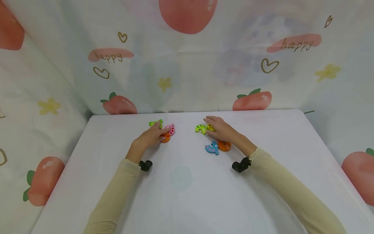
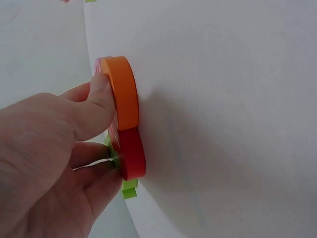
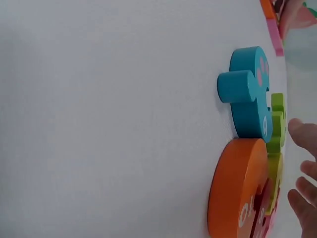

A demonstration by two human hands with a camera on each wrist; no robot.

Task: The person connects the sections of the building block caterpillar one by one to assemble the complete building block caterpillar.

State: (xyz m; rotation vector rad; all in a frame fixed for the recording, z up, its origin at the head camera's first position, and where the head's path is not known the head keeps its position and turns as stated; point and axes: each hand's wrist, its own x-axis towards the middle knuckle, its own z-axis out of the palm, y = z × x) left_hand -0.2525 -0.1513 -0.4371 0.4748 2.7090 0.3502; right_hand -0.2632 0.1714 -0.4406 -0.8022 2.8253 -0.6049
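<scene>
My left hand (image 1: 149,136) rests over a group of small, thick puzzle pieces. Its thumb lies on an orange piece (image 2: 127,94), and the other fingertips are by a red piece (image 2: 132,154) and a light green piece (image 1: 159,121). A pink spotted piece (image 1: 172,129) sits beside the orange one. Over a second group is my right hand (image 1: 222,128), fingers spread and loose. Around it lie a striped green piece (image 1: 200,129), a yellow piece (image 1: 210,127), a blue pink-spotted piece (image 3: 247,99) and an orange piece (image 3: 233,188) with white numerals. A red piece (image 3: 259,218) is partly hidden behind the orange one.
Both groups are on a white table (image 1: 181,204), towards its far edge. Behind the table hangs a printed cloth (image 1: 187,65) with fruit, hearts and lettering. Each wrist wears a small black camera (image 1: 145,165).
</scene>
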